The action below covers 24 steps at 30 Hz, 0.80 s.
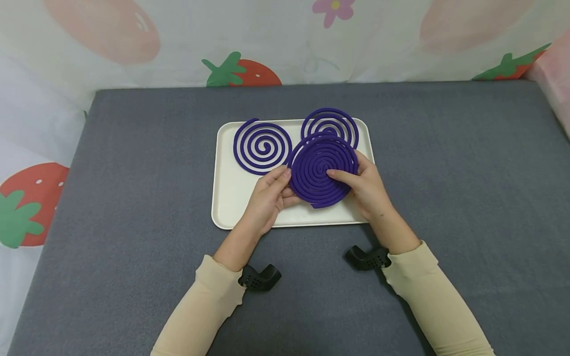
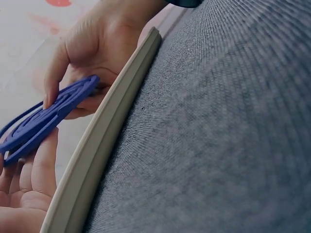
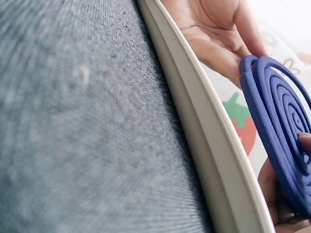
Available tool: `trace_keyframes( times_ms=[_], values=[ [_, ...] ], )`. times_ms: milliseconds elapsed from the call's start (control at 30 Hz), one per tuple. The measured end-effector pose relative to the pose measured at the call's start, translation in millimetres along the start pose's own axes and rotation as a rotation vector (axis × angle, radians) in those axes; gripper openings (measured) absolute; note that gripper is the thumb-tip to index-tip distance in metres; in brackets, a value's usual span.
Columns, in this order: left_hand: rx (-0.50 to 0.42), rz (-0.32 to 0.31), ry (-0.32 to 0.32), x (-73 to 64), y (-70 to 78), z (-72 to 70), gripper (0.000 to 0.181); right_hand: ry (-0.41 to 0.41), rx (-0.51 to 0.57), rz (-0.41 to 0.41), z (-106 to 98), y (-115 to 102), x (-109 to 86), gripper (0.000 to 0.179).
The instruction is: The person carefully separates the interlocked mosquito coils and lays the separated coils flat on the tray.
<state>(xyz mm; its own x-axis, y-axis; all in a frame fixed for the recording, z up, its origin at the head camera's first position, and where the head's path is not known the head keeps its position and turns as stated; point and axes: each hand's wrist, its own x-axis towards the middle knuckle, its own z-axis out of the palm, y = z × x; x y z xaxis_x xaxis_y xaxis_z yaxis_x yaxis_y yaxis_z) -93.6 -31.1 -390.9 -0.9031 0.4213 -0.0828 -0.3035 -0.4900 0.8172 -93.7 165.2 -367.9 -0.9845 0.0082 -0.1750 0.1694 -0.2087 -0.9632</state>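
Both hands hold a dark purple mosquito coil [image 1: 322, 190] above the front right of a white tray [image 1: 233, 200]. Its turns lie close together, like two nested spirals, with an outer strand standing apart at the upper left. The left hand [image 1: 268, 195] pinches its left edge, thumb on top and other fingers beneath. With its thumb near the centre, the right hand [image 1: 368, 190] grips the coil from the right, its other fingers mostly hidden underneath. In the right wrist view the held coil [image 3: 272, 111] is tilted and one strand parts from the rest.
An open-wound purple coil [image 1: 266, 146] lies at the tray's back left. Another coil [image 1: 329, 110] overhangs the back right rim, partly covered by the held one. Grey cloth [image 1: 133, 198] covers the table, and a strawberry-print curtain [image 1: 378, 54] hangs behind it.
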Motion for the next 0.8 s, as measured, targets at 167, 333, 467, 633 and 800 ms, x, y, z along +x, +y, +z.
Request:
trace_keyframes(
  times_ms=[167,333,467,633,800],
  values=[
    [-0.001,-0.009,-0.008,0.5,-0.5,-0.1,0.037,0.03,-0.029,-0.016,0.6,0.4,0.1,0.055],
    [-0.002,-0.012,-0.02,1.2,-0.8,-0.5,0.036,0.047,-0.044,-0.021,0.9,-0.1,0.0,0.055],
    [0.0,-0.017,-0.032,1.4,-0.4,-0.4,0.035,0.059,-0.06,-0.024,1.3,-0.6,-0.1,0.055],
    [-0.008,-0.021,-0.033,1.4,-0.7,0.0,0.032,0.075,-0.068,-0.023,1.4,-0.4,0.2,0.056],
    [-0.035,-0.018,-0.047,1.1,-0.4,0.1,0.029,0.08,-0.073,-0.021,1.1,-0.1,0.3,0.056]
  ],
)
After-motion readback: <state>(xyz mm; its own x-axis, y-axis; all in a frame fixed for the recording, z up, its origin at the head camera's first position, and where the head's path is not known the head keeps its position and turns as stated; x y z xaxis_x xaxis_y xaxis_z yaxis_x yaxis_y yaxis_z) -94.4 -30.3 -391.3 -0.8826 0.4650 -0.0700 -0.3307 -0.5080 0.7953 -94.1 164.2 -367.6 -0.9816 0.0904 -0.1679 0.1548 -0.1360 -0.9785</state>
